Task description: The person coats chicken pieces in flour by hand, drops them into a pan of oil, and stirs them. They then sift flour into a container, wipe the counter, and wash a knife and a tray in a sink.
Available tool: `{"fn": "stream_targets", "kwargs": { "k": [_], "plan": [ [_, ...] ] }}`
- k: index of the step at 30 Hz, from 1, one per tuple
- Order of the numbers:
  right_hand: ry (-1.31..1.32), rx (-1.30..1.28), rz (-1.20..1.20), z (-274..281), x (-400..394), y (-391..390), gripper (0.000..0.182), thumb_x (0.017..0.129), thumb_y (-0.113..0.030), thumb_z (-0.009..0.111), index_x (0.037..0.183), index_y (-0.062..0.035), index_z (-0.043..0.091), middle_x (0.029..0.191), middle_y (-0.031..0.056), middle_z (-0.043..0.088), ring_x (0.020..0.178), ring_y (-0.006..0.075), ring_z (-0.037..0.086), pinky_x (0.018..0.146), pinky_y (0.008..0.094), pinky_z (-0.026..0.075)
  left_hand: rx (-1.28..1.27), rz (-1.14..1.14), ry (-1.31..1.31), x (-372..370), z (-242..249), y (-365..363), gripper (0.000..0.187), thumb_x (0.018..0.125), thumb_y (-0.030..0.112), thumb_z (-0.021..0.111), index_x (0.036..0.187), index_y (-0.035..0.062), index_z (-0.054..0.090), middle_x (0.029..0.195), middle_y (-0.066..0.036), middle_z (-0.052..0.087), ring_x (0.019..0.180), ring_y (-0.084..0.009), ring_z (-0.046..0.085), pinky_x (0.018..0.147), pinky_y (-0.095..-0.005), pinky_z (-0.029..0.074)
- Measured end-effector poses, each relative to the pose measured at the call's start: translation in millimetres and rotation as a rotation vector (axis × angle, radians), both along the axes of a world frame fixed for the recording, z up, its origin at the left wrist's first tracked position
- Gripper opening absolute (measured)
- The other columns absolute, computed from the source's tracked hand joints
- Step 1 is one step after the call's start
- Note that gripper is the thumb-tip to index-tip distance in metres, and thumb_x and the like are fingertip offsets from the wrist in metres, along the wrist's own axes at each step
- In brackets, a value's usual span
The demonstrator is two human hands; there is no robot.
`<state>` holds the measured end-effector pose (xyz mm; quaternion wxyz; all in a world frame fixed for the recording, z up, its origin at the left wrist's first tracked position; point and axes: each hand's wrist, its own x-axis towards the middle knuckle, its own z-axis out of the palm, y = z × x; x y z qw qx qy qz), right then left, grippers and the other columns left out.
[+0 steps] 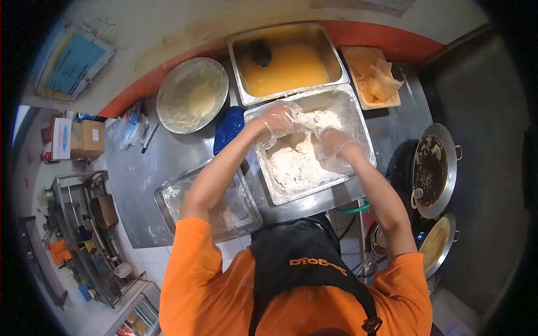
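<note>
A metal pan (276, 193) holds white flour (291, 165) with lumpy, flour-covered pieces in it. Both my hands wear clear plastic gloves and are inside this pan. My left hand (282, 119) is over its far left part, with fingers pointing down toward the flour; glove and blur hide how far they are closed. Toward the pan's right side, my right hand (334, 142) touches the flour, its fingers smeared by motion. Directly behind stands a deep metal pan (242, 84) of orange-yellow liquid, with a dark object (260, 55) at its far left.
A large round bowl (168, 115) with pale powder is at the back left, near a blue cloth or bag (228, 130). A shallow tray (252, 215) lies front left. An orange-stained tray (381, 105) is back right. Two wide pans (448, 193) (448, 246) stand on the right.
</note>
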<state>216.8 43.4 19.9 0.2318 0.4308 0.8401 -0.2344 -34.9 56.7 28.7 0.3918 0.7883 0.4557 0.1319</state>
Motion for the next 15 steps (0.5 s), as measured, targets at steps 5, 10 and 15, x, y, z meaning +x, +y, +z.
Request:
{"fn": "stream_targets", "kwargs": {
  "k": [5, 10, 15],
  "plan": [
    [0.095, 0.079, -0.194, 30, -13, -3, 0.02, 0.084, -0.012, 0.057, 0.091, 0.0021, 0.067, 0.095, 0.0246, 0.068, 0.092, 0.0382, 0.066, 0.083, 0.0452, 0.051, -0.164, 0.129, -0.233, 5, -26, 0, 0.049, 0.08, 0.043, 0.07, 0.093, -0.0035, 0.066, 0.09, -0.02, 0.068, 0.078, -0.0256, 0.062, 0.073, -0.0399, 0.05],
    [0.292, 0.193, -0.379, 10, 19, 10, 0.017, 0.086, -0.005, 0.052, 0.093, 0.0005, 0.067, 0.096, 0.0211, 0.068, 0.09, 0.036, 0.067, 0.082, 0.0436, 0.051, 0.044, 0.054, 0.275, 3, -20, -12, 0.034, 0.089, 0.032, 0.061, 0.098, 0.0, 0.067, 0.097, -0.021, 0.069, 0.093, -0.034, 0.066, 0.082, -0.043, 0.052],
    [0.541, 0.339, -0.083, -62, 11, 8, 0.018, 0.087, -0.008, 0.05, 0.098, -0.0042, 0.064, 0.092, 0.0144, 0.069, 0.083, 0.0296, 0.067, 0.075, 0.0376, 0.054, -0.087, -0.489, 0.66, 1, 44, -44, 0.026, 0.079, 0.027, 0.064, 0.092, 0.0046, 0.069, 0.094, -0.018, 0.07, 0.086, -0.0358, 0.068, 0.077, -0.045, 0.054]
  ]
}}
